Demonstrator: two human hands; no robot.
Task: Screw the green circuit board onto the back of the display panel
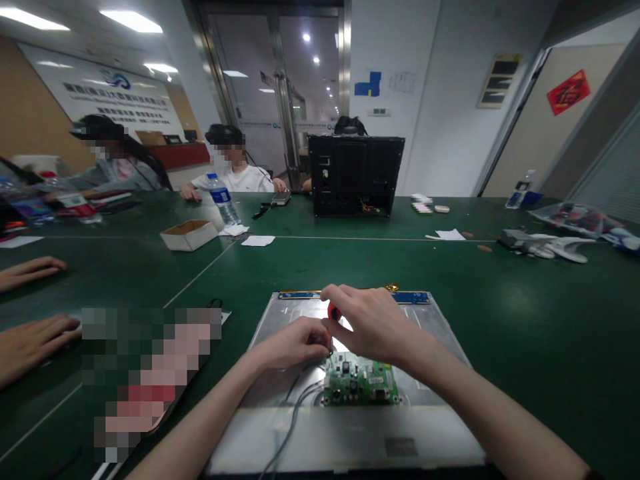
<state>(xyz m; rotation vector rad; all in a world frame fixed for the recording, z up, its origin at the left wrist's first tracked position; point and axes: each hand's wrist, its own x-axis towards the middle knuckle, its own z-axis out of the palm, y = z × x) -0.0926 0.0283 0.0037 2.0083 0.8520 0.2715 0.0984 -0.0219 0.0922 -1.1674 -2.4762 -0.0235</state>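
Note:
A silver metal panel [430,320] lies flat on the green table in front of me, with a green circuit board [361,383] mounted near its middle and grey cables [293,417] running off toward me. My right hand [373,320] is closed around a red-handled screwdriver [333,311], held upright over the board's far left corner. My left hand [295,341] is pinched beside the tool's tip, fingers curled at the board's edge. A narrow blue strip board [413,297] runs along the panel's far edge.
A black monitor back [355,175] stands upright across the table. A cardboard box [189,235], water bottle [223,199] and paper scraps lie to the left. Another person's hands [30,300] rest at far left; two people sit at the back. White parts [555,245] lie right.

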